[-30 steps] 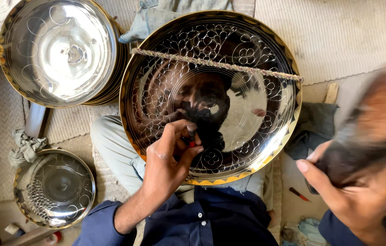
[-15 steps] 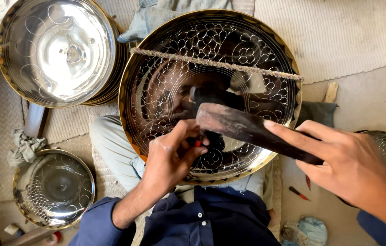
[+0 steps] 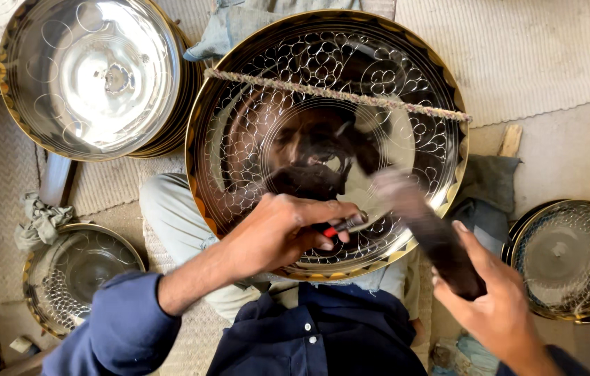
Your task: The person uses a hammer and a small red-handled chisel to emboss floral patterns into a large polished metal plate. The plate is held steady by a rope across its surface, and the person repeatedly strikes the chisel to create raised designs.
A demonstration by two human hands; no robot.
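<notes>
Big engraved tray [image 3: 406,90] fills the lap, rim close to the plate stack [image 3: 90,73]. Left hand [image 3: 277,233] pinches the chisel [image 3: 345,225] on the tray's lower face. Right hand [image 3: 497,306] grips the mallet [image 3: 427,230], now lower and blurred versus half a second ago.

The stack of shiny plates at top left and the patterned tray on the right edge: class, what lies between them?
In the head view, between the stack of plates and the small patterned tray lies the large engraved tray, a cord stretched across it.

No packages, labels, signs, screens.
</notes>
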